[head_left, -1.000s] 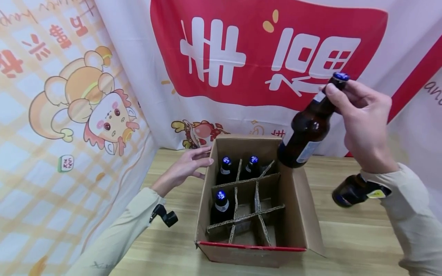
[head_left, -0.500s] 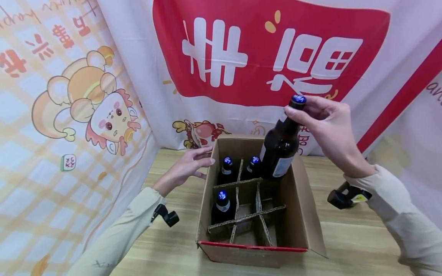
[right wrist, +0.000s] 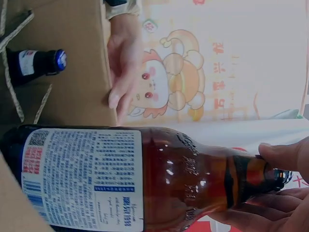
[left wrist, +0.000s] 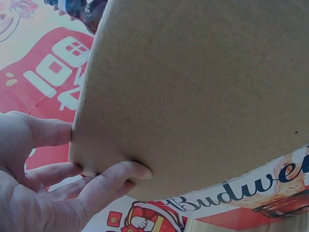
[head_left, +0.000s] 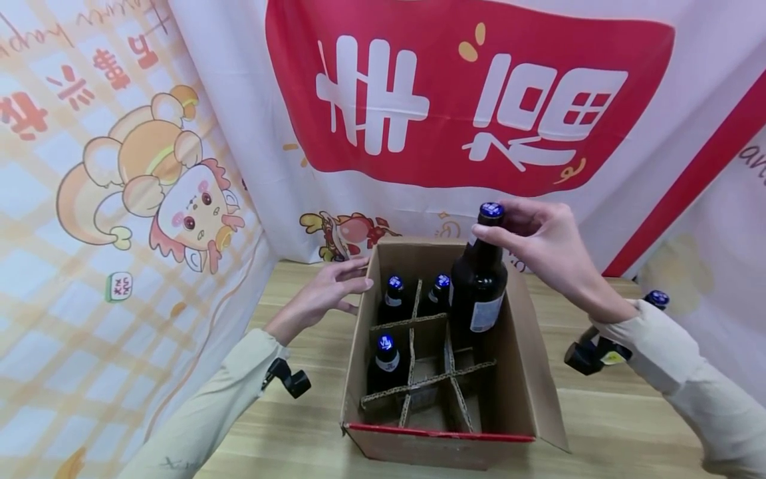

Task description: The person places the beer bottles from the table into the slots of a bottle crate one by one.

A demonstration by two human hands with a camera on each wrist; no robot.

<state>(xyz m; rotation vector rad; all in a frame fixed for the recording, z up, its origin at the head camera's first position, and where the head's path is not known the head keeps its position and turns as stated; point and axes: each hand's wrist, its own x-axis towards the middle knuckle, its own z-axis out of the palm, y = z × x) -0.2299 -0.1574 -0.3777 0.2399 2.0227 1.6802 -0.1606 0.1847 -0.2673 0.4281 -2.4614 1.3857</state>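
My right hand (head_left: pixel 541 243) pinches a brown glass beer bottle (head_left: pixel 479 279) by its neck, just under the blue cap. The bottle is nearly upright, its lower part inside the far right compartment of a cardboard box (head_left: pixel 439 436). In the right wrist view a white printed back label (right wrist: pixel 87 179) shows on it. My left hand (head_left: pixel 320 293) touches the box's left wall near the far corner, fingers spread. Seen from the left wrist, its fingertips (left wrist: pixel 137 169) press the cardboard. Three capped bottles stand in the box: two in the far row, and one bottle (head_left: pixel 385 362) nearer, on the left.
Corrugated dividers (head_left: pixel 427 380) split the box into compartments. A side flap (head_left: pixel 547 399) hangs outward on the right. Another blue cap (head_left: pixel 657 299) shows behind my right sleeve. The wooden table (head_left: pixel 287 439) backs onto a printed cloth (head_left: pixel 239 86).
My right hand has carried the bottle left and down from beyond the box's right side into the far right compartment, straightening it. My left hand has stayed at the box.
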